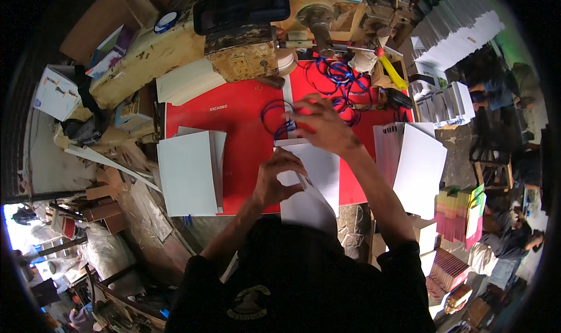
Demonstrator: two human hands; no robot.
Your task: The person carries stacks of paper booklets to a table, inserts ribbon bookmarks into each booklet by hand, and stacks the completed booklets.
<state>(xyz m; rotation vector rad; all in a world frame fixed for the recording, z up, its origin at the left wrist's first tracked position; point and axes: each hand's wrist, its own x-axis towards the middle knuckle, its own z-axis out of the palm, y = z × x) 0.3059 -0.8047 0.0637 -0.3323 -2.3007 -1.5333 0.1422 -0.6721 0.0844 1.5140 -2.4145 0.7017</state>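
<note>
My left hand (274,178) is closed on the raised edge of a white booklet (310,201), whose page bends up toward me. My right hand (322,124) is just beyond the booklet's far edge, palm down and fingers apart, slightly blurred. Close by its fingertips, thin dark blue ribbons (273,115) curl over the red board (245,140). A larger tangle of blue ribbon (336,75) is farther back. A stack of white booklets (188,172) stands left of my hands, and another white stack (418,163) stands on the right.
A worn machine block (241,55) and a black tray-like object (241,10) are at the back. A yellow-handled tool (391,70) rests at the back right. Bundles of coloured booklets (459,213) are piled at right, near other people. Wood and cardboard scraps (108,210) clutter the left.
</note>
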